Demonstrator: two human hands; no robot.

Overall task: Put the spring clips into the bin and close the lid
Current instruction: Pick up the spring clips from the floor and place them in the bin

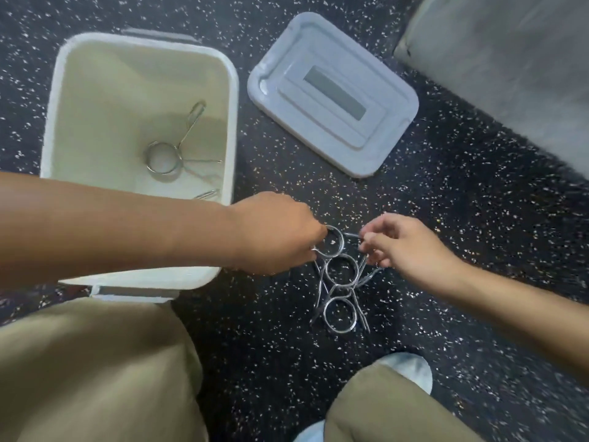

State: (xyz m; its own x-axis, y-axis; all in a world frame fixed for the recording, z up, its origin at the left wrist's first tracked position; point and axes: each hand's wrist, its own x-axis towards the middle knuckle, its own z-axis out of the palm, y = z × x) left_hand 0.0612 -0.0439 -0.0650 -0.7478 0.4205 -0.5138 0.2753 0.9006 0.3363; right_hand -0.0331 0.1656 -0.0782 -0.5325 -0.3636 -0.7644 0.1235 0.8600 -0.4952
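Observation:
A white open bin stands on the speckled floor at the left, with a metal spring clip lying inside; part of another clip shows near its front wall. The grey lid lies flat on the floor to the bin's right. A pile of chrome spring clips lies on the floor in front. My left hand grips the ring of the top clip. My right hand pinches the handles of that clip from the other side.
My knees in tan trousers fill the bottom of the view, with light blue shoe covers beside them. A grey wall or block rises at the upper right. The floor is dark rubber with white flecks.

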